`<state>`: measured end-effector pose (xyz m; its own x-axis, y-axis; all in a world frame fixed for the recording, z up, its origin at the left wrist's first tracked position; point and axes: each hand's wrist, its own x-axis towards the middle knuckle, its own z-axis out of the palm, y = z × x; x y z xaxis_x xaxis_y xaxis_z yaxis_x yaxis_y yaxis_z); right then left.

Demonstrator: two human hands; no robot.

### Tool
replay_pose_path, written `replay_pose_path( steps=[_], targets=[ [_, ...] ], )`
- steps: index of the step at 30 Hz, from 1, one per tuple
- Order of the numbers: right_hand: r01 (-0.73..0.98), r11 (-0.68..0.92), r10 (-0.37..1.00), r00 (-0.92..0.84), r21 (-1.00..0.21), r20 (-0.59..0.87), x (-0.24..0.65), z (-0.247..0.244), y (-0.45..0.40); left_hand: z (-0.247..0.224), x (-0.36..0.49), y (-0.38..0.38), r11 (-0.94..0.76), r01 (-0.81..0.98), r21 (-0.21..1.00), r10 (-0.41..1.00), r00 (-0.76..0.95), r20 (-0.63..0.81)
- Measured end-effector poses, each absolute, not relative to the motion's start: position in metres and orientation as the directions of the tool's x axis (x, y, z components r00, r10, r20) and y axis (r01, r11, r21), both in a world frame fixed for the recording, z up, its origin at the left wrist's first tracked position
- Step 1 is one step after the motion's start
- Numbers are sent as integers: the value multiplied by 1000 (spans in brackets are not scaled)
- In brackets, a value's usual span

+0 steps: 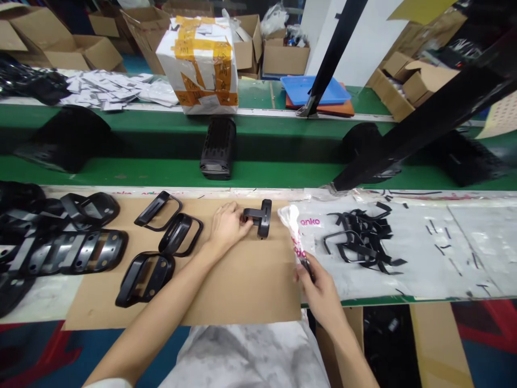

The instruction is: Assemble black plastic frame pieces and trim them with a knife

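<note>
Pinching black plastic handle bracket (264,220) in left hand (228,223) over cardboard sheet (250,285); gripping dark-handled, plastic-wrapped tool (296,237) in right hand (322,288), near black strip pile (363,237).

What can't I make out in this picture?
Head view:
- Left hand: some fingertips, behind the black part.
- Tool: its lower end, covered by the right hand.
- Leftmost black parts: cut off by the left edge.
- Dark object, far right on the green belt: blurred.

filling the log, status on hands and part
Left hand holding black bracket. Right hand gripping tool, apart from bracket. More brackets left, not blocking.
</note>
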<state>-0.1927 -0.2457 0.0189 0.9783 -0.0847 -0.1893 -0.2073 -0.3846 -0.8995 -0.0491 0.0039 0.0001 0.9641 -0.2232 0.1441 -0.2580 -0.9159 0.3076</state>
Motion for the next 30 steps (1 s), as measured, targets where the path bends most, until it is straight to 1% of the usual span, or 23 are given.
replay_pose_path(
  steps=[3, 8, 13, 16, 19, 21, 23, 24, 25, 26, 28, 29, 30],
  targets=[
    [-248, -413, 8, 961, -876, -276, -202, 18, -240, 0, -50, 3, -920, -269, 285, -235, 961, 147],
    [-261, -448, 99, 936, -855, -338, -190, 21, -225, -3, -55, 0, -933, -255, 254, -226, 964, 137],
    [-256, -478, 100, 934, -840, -342, -181, 23, -227, -6, -58, -1, -938, -251, 237, -221, 964, 146],
    [-273, -461, 91, 932, -844, -351, -181, 24, -232, -6, -59, -1, -938, -256, 233, -226, 963, 148],
    [-315, -367, 11, 939, -875, -343, -188, 25, -235, -6, -59, -2, -936, -249, 247, -218, 965, 147],
    [-310, -277, -97, 951, -909, -295, -195, 26, -234, -7, -60, -2, -933, -252, 258, -219, 964, 149],
    [-267, -210, -224, 949, -940, -220, -200, 26, -230, -7, -60, -2, -927, -258, 271, -223, 963, 152],
    [-250, -205, -267, 945, -946, -192, -201, 26, -227, -7, -60, -2, -925, -260, 278, -224, 963, 152],
    [-250, -226, -263, 946, -941, -188, -201, 26, -224, -6, -60, -2, -922, -261, 286, -225, 962, 152],
    [-266, -271, -222, 952, -925, -209, -199, 26, -221, -6, -61, -2, -920, -261, 292, -225, 963, 151],
    [-309, -397, -75, 949, -864, -305, -193, 25, -219, -5, -61, -1, -918, -259, 301, -224, 964, 145],
    [-325, -444, -6, 933, -835, -360, -190, 25, -219, -5, -61, -1, -918, -257, 302, -223, 965, 141],
    [-341, -465, 35, 915, -817, -402, -187, 26, -220, -4, -62, -1, -919, -254, 303, -221, 965, 140]
  ],
)
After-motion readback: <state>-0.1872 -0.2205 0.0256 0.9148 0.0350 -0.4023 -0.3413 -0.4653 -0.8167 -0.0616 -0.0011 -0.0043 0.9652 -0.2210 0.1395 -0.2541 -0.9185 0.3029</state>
